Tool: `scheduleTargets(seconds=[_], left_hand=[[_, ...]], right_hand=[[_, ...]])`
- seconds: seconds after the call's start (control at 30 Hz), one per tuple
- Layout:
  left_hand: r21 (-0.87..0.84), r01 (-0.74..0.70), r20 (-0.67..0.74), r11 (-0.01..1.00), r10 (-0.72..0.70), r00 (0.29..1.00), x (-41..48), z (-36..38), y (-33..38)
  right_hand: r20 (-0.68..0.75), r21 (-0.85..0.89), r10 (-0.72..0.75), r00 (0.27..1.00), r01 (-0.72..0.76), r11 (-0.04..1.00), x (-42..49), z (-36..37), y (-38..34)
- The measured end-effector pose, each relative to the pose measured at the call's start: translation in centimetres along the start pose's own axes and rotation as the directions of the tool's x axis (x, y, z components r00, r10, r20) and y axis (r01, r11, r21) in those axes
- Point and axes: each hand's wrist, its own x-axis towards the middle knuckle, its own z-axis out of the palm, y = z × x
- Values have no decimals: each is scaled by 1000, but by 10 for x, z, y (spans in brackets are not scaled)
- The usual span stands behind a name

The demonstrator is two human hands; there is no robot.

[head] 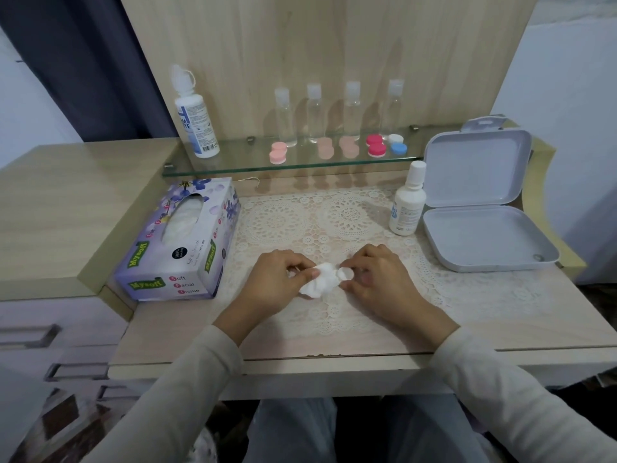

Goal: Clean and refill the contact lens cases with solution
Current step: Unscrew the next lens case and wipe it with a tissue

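Pale worktop (367, 342) under a lace mat (334, 222) lies nearest. On it the left hand (277, 282) pinches a crumpled tissue (319, 282) in its fingers, against a clear case piece (345, 274) pinched by the right hand (377, 279) — the wiping step, I judge. Next comes drying it through, then reaching for the bottle (407, 202) at the mat's right. Farther back, a glass shelf (233, 162) carries coloured cases (377, 145) — a wood panel (334, 45) stands behind.

Light wood desk (66, 208) with back panel (334, 45), dark curtain (83, 61), white wall (567, 78).
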Motion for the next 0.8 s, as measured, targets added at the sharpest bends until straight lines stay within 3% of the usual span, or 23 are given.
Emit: scheduleTargets(seconds=[0.17,0.27,0.4,0.63,0.8], left_hand=[[181,-113,-86,977,130,988,5,18,0],[280,-231,-151,932,280,948,6,24,-7],[385,-371,-71,845,427,901,7,22,-10],[433,-488,106,758,495,862,2,16,-23],[425,-508,72,750,531,844,3,19,-25]], right_hand=[[-45,49,-26,999,28,998,-5,3,6],[-61,58,-37,997,40,998,-6,6,6],[-66,71,-50,997,55,996,-7,7,7],[-74,104,-81,994,89,991,-7,9,8],[-88,108,-93,992,102,989,-8,10,10]])
